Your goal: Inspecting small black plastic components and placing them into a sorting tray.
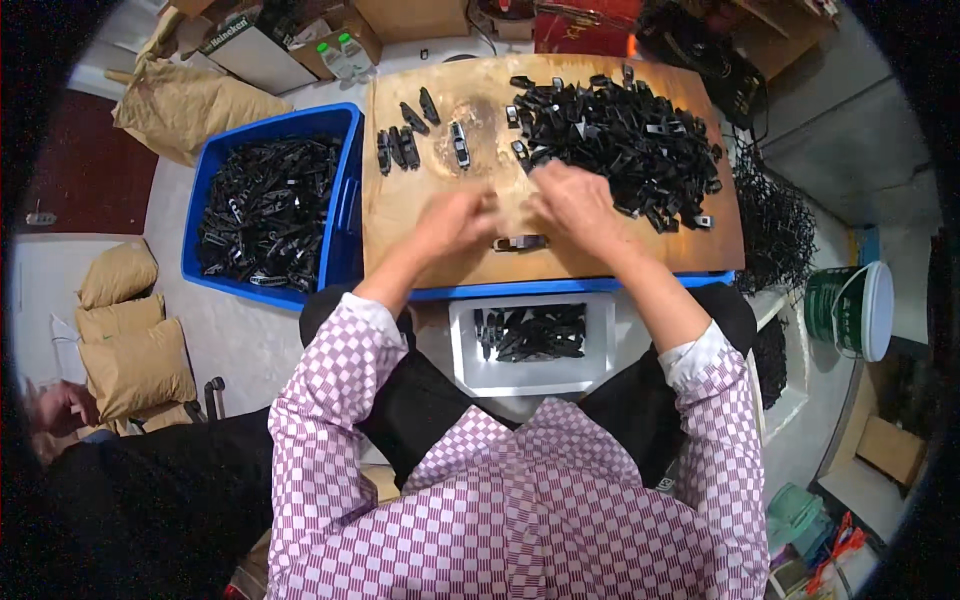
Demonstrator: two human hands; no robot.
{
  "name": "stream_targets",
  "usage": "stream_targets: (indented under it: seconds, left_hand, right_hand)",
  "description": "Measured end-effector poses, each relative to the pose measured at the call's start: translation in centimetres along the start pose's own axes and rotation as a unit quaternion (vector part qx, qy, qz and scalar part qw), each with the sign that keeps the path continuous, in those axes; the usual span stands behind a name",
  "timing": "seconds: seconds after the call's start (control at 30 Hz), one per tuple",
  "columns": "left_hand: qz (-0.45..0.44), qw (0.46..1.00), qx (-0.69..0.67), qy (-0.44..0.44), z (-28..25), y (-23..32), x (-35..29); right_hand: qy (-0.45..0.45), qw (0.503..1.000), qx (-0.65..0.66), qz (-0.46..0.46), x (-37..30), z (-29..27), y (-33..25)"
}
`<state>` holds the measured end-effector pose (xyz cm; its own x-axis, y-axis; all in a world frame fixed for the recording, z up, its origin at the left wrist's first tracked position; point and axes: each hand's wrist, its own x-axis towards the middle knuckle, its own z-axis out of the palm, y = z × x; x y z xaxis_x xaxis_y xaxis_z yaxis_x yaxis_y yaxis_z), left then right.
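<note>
My left hand [458, 220] is over the near part of the wooden board [430, 260], its fingers curled inward and smeared by motion. Opposite it, my right hand [578, 205] is bent at the near left edge of a heap of small black plastic clip-like parts [610, 140]. Its fingertips are blurred, so I cannot make out what they hold, if anything. Between and just below both hands lies a black part with a silvery strip [520, 242]. Farther off, a similar part [460, 145] lies lengthwise, beside a small group of black parts [398, 148].
A blue bin [355, 150] full of black parts stands left of the board. Below the board's near edge, a white foam box [465, 370] holds more. Brown sacks [135, 365] lie at left; a green bucket [835, 310] stands right. Another person's hand [65, 405] shows far left.
</note>
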<state>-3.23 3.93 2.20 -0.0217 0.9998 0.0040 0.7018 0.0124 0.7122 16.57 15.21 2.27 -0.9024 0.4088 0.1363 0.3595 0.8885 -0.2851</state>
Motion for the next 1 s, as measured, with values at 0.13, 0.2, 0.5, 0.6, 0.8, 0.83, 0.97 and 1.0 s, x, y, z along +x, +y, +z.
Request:
stream_targets:
  seconds: [0.13,0.2,0.5,0.6,0.8,0.83,0.97,1.0]
  left_hand:
    - [-0.045,0.972,0.197,0.116,-3.0,-1.4,3.6]
    - [-0.045,0.973,0.19,0.125,-3.0,-2.9,3.9]
    - [-0.008,0.972,0.194,0.135,0.7,-1.4,3.2]
    - [-0.027,0.976,0.186,0.106,1.4,-0.3,1.7]
    - [0.002,0.978,0.188,0.084,3.6,1.9,-1.1]
    - [-0.001,0.98,0.192,0.054,4.0,2.1,-1.3]
    - [0.069,0.981,0.182,0.017,5.2,1.0,-1.8]
    - [0.062,0.982,0.175,0.028,5.2,0.9,-1.7]
  right_hand:
    - [0.165,0.978,-0.122,0.039,1.7,0.6,0.5]
    - [0.132,0.971,-0.192,0.051,1.7,1.5,0.2]
    - [0.12,0.977,-0.173,-0.041,1.1,1.5,1.0]
    - [0.123,0.987,-0.095,-0.025,-0.2,1.7,0.3]
    - [-0.018,0.945,0.311,0.105,-3.8,6.3,5.5]
    - [-0.015,0.944,0.308,0.113,-4.0,6.7,6.0]
    - [-0.05,0.88,0.373,0.289,-2.7,3.9,3.8]
    - [-0.033,0.932,0.267,0.242,-2.7,3.3,3.0]
